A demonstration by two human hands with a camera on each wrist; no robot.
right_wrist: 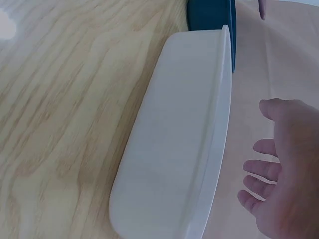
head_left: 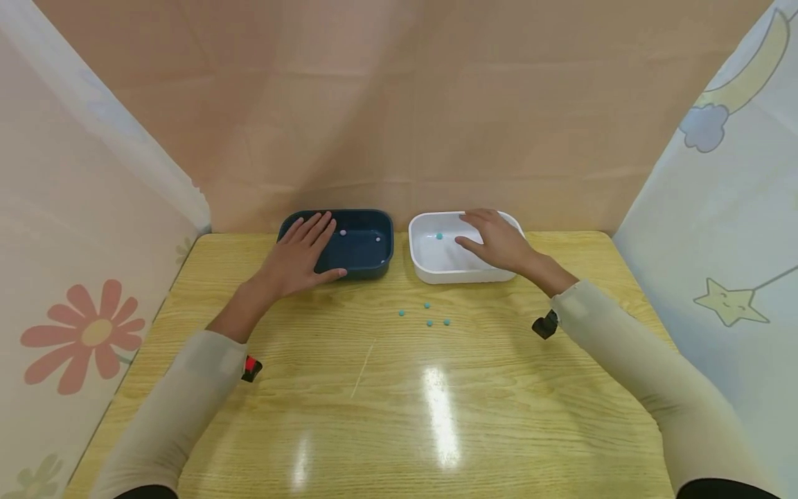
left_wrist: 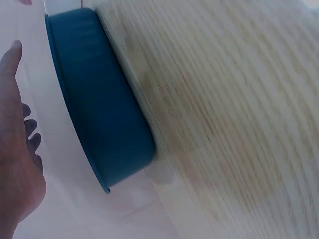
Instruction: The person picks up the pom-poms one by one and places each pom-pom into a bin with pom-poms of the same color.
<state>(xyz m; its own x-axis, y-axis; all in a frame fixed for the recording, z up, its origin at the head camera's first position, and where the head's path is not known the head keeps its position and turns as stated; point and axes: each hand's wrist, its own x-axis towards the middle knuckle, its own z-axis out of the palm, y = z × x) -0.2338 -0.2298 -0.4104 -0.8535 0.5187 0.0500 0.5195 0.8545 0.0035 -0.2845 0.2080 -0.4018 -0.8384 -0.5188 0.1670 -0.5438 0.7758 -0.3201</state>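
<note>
My left hand (head_left: 296,260) is spread flat above the left side of a dark blue bin (head_left: 384,265), fingers straight and holding nothing. Inside that bin lie a few tiny pale pieces (head_left: 343,233), partly hidden by the hand. Over the right half of a white bin (head_left: 464,276) hovers my right hand (head_left: 499,242), its fingers relaxed with the thumb apart. A small teal piece (head_left: 439,236) shows on the white bin's floor. In the wrist views, both the left hand (left_wrist: 17,144) and the right hand (right_wrist: 291,169) appear above the bin rims with bare fingers.
Several teal pieces (head_left: 429,323) lie scattered on the wooden table (head_left: 349,430) in front of the bins. Behind the bins hangs a tan cloth backdrop (head_left: 405,125). Printed panels stand left (head_left: 75,229) and right (head_left: 736,222) of the table.
</note>
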